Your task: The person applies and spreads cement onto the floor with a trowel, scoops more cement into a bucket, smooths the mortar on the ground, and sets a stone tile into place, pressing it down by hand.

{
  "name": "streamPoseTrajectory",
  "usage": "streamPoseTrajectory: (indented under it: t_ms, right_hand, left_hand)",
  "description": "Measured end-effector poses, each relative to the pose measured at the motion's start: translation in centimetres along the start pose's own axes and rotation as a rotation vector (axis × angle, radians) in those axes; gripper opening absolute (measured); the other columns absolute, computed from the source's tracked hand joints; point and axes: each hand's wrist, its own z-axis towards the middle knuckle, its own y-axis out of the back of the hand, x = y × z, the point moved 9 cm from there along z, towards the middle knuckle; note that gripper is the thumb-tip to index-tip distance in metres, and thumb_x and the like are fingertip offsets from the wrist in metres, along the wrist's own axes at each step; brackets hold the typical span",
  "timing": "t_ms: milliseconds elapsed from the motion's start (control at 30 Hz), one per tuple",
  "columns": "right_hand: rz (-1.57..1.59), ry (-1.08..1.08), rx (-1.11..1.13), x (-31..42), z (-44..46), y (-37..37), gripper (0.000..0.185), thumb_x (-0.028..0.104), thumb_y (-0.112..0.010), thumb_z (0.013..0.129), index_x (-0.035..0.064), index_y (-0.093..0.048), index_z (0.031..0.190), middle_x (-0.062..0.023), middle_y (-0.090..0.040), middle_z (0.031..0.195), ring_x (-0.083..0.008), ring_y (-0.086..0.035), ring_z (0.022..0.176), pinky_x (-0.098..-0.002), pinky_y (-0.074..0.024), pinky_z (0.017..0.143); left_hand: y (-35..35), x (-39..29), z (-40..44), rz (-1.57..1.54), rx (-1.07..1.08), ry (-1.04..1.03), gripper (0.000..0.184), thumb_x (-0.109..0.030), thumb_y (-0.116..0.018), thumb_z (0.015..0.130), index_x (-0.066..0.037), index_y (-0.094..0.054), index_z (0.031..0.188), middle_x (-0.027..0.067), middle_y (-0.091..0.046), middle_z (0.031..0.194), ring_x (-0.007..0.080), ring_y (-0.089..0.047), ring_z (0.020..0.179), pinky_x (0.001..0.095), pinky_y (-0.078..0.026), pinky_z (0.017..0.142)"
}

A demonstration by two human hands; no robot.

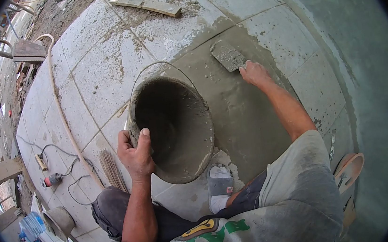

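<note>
My left hand (136, 156) grips the near-left rim of a cement-caked bucket (181, 136), thumb over the edge. The bucket is tipped so its mouth faces me, with grey residue coating the inside; its thin wire handle (162, 63) stands up at the far side. My right hand (256, 73) is closed around the handle of a trowel (227, 55), whose blade is covered in wet mortar. Under the trowel, a layer of wet grey cement (249, 110) spreads over the floor tiles. My sandalled foot (220, 184) is beside its near edge.
A wooden board (146, 6) lies at the far side among mortar splashes. On the left are a hose (59, 102), a broom head (112, 169), a red power tool (51, 180) with its cord, and another bucket (59, 223). A round-ended float (349, 171) lies at right near the wall.
</note>
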Motion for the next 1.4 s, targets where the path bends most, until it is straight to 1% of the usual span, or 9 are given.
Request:
streamPoseTrajectory:
  t_ms: [233,533,633,700,800,1033,1100,1300,1400]
  right_hand:
    - [-0.003,0.038,0.029,3.0,0.1,-3.6,0.047,0.041,-0.05,0.093,0.001,-0.055,0.117,-0.0216,-0.063,0.115,-0.0376,-0.059,0.112,-0.0466,-0.0471,0.094]
    - [0.186,-0.182,-0.116,-4.5,3.7,-3.0,0.051,0.044,-0.051,0.09,-0.0004,-0.057,0.115,-0.0257,-0.062,0.115,-0.0403,-0.058,0.111,-0.0497,-0.0458,0.094]
    - [0.213,-0.197,-0.137,-4.7,4.2,-2.2,0.053,0.042,-0.049,0.089,-0.0019,-0.058,0.117,-0.0266,-0.062,0.114,-0.0379,-0.062,0.104,-0.046,-0.0472,0.093]
    - [0.403,-0.283,-0.038,-4.9,4.1,-2.2,0.049,0.039,-0.05,0.089,-0.0026,-0.061,0.112,-0.0219,-0.068,0.1,-0.0325,-0.07,0.079,-0.0436,-0.0529,0.083]
    - [0.388,-0.233,0.077,-4.4,5.4,-2.7,0.048,0.036,-0.048,0.088,-0.0041,-0.061,0.11,-0.0218,-0.069,0.092,-0.03,-0.068,0.062,-0.0406,-0.0553,0.076]
    - [0.258,-0.085,0.037,-4.7,3.5,-1.8,0.049,0.037,-0.049,0.087,-0.0045,-0.061,0.109,-0.0226,-0.068,0.094,-0.0309,-0.069,0.065,-0.0416,-0.0551,0.076]
    - [0.239,-0.112,-0.125,-5.7,4.4,-1.5,0.052,0.039,-0.048,0.087,-0.0047,-0.059,0.113,-0.0247,-0.068,0.094,-0.0318,-0.069,0.067,-0.0418,-0.0544,0.076]
    - [0.32,-0.295,0.001,-5.4,5.1,-0.9,0.05,0.038,-0.047,0.087,-0.0025,-0.06,0.113,-0.0233,-0.068,0.096,-0.0324,-0.069,0.072,-0.0435,-0.053,0.081]
    - [0.316,-0.23,0.017,-4.5,6.1,-1.6,0.051,0.038,-0.046,0.087,-0.0023,-0.06,0.115,-0.0219,-0.069,0.099,-0.0336,-0.07,0.077,-0.0446,-0.0515,0.085]
  left_hand:
    - [0.1,0.1,-0.3,0.033,-0.005,-0.055,0.028,-0.021,-0.071,0.085,-0.005,-0.05,0.078,-0.0035,-0.047,0.063,0.0039,-0.042,0.053,0.0223,-0.035,0.048]
    - [-0.2,-0.1,-0.2,0.013,-0.004,-0.049,0.026,-0.02,-0.07,0.085,-0.005,-0.049,0.078,-0.0036,-0.047,0.063,0.0038,-0.041,0.053,0.0218,-0.034,0.047]
    - [-0.3,-0.3,-0.1,0.021,0.001,-0.05,0.026,-0.02,-0.069,0.086,-0.005,-0.049,0.078,-0.0035,-0.047,0.063,0.0037,-0.041,0.053,0.0217,-0.034,0.047]
    - [-0.4,-0.6,-0.1,0.037,0.001,-0.052,0.026,-0.02,-0.069,0.085,-0.005,-0.049,0.078,-0.0034,-0.047,0.063,0.0037,-0.041,0.053,0.0217,-0.034,0.047]
    - [-0.6,-0.5,-0.1,0.018,0.003,-0.033,0.026,-0.02,-0.069,0.086,-0.006,-0.049,0.078,-0.0034,-0.047,0.064,0.004,-0.041,0.052,0.0219,-0.034,0.047]
    - [-1.1,-0.8,-0.1,0.037,0.013,-0.052,0.027,-0.019,-0.069,0.086,-0.006,-0.047,0.077,-0.0035,-0.047,0.063,0.0036,-0.042,0.052,0.0217,-0.034,0.047]
    - [-1.0,-1.0,-0.2,0.031,0.005,-0.063,0.027,-0.02,-0.069,0.086,-0.006,-0.047,0.077,-0.0034,-0.047,0.063,0.0036,-0.042,0.051,0.0217,-0.034,0.047]
    - [-1.0,-1.0,-0.1,0.04,0.0,-0.077,0.027,-0.02,-0.069,0.086,-0.006,-0.048,0.078,-0.0034,-0.047,0.062,0.0039,-0.042,0.05,0.0219,-0.034,0.046]
    - [-0.9,-0.8,-0.3,0.047,0.001,-0.041,0.026,-0.02,-0.069,0.086,-0.006,-0.049,0.078,-0.0033,-0.048,0.062,0.0039,-0.043,0.05,0.0219,-0.034,0.046]
